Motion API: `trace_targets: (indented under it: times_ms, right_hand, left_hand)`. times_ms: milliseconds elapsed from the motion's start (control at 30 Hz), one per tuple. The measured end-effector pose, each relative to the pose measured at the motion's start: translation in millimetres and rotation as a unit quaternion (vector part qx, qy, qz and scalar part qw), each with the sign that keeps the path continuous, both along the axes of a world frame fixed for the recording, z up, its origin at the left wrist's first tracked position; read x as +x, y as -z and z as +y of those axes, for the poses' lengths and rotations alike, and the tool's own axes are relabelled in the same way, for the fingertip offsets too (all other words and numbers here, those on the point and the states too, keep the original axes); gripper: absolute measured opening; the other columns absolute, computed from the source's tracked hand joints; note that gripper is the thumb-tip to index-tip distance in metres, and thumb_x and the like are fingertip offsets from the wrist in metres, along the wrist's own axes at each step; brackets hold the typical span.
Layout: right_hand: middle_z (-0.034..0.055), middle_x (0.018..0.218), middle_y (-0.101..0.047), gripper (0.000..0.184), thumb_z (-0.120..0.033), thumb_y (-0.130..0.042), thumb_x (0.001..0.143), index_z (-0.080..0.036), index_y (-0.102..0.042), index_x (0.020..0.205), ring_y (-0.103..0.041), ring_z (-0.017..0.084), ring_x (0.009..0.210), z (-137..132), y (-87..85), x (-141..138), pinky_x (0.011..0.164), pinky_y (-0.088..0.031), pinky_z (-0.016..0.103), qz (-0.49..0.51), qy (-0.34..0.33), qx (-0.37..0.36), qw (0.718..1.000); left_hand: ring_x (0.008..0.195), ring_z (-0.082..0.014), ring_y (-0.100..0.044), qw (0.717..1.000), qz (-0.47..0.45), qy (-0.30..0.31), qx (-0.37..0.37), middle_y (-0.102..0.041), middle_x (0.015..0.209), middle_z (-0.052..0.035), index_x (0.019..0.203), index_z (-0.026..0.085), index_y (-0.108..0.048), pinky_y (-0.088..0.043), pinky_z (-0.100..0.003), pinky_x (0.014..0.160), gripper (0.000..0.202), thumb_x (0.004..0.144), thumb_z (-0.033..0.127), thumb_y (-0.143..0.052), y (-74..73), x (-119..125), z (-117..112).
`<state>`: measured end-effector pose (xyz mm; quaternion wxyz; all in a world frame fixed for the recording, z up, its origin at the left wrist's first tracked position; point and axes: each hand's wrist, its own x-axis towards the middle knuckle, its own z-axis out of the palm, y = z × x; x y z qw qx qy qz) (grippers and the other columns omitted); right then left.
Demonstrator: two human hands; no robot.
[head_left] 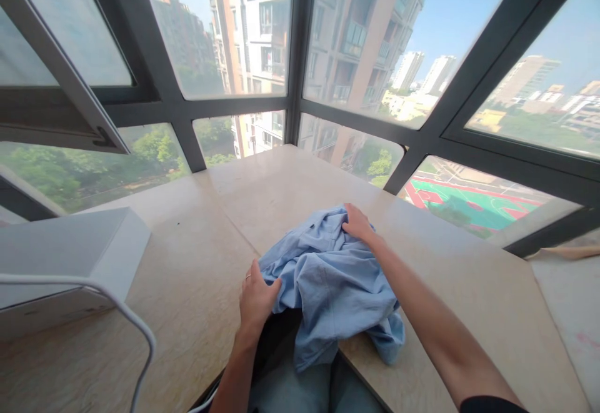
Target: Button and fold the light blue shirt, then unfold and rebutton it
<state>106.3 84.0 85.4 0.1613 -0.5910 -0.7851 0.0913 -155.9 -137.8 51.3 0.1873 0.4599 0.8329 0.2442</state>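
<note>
A crumpled light blue shirt (328, 282) lies in a heap on the pale stone ledge (197, 313). Part of it hangs over the front edge toward my lap. At its left side, my left hand (257, 297) grips the fabric between thumb and fingers, a ring on one finger. My right hand (358, 222) is closed on the far upper edge of the heap, its fingertips partly hidden by the cloth. The shirt's folds conceal its collar and buttons, if any.
A white box (112, 257) stands at the left, with a white cable (140, 325) curving in front of it. Dark-framed windows (295, 57) meet in a corner behind the ledge. An open window sash (60, 69) juts in at upper left. Something white (569, 300) lies at far right.
</note>
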Motion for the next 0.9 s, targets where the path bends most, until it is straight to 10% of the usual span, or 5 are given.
trace_targets:
  times_ms: [267, 467, 700, 900]
  right_hand:
    - [0.0082, 0.098, -0.073, 0.045, -0.02, -0.055, 0.078, -0.017, -0.061, 0.123, -0.065, 0.024, 0.091, -2, 7.9, 17, 0.08, -0.047, 0.031, -0.024, -0.012, -0.037, 0.999]
    - [-0.0017, 0.064, -0.06, 0.04, -0.021, -0.05, 0.073, -0.02, -0.071, 0.107, -0.055, 0.017, 0.063, -30, -25.2, 69, 0.063, -0.039, 0.026, 0.042, 0.032, 0.039, 0.998]
    - [-0.0056, 0.051, -0.04, 0.035, -0.026, -0.05, 0.07, -0.015, -0.075, 0.091, -0.04, 0.012, 0.048, -121, -78.7, 121, 0.055, -0.037, 0.025, 0.172, 0.142, 0.215, 0.951]
    - [-0.0008, 0.052, -0.054, 0.028, -0.027, -0.051, 0.072, -0.017, -0.076, 0.081, -0.047, 0.013, 0.048, -209, -72.3, 159, 0.055, -0.041, 0.025, 0.104, 0.216, 0.305, 0.922]
  left_hand:
    - [0.091, -0.026, -0.067, 0.998, -0.03, 0.039, -0.036, -0.072, 0.095, -0.01, 0.103, 0.019, -0.066, -0.045, -0.031, 0.074, 0.024, 0.084, 0.031, -0.057, -3.9, -9, 16]
    - [0.077, -0.019, -0.061, 0.979, -0.098, -0.01, 0.176, -0.069, 0.083, -0.005, 0.09, 0.019, -0.069, -0.045, -0.028, 0.073, 0.025, 0.086, 0.04, -0.056, -28.0, 10, 24]
    - [0.059, -0.012, -0.047, 0.921, -0.263, 0.015, 0.288, -0.051, 0.061, 0.0029, 0.069, 0.018, -0.06, -0.039, -0.023, 0.057, 0.039, 0.08, 0.055, -0.061, -75.2, 33, 48]
    - [0.064, -0.0134, -0.052, 0.924, -0.288, 0.107, 0.229, -0.059, 0.067, 0.0012, 0.076, 0.016, -0.067, -0.042, -0.023, 0.059, 0.042, 0.077, 0.058, -0.062, -69.7, 58, 57]
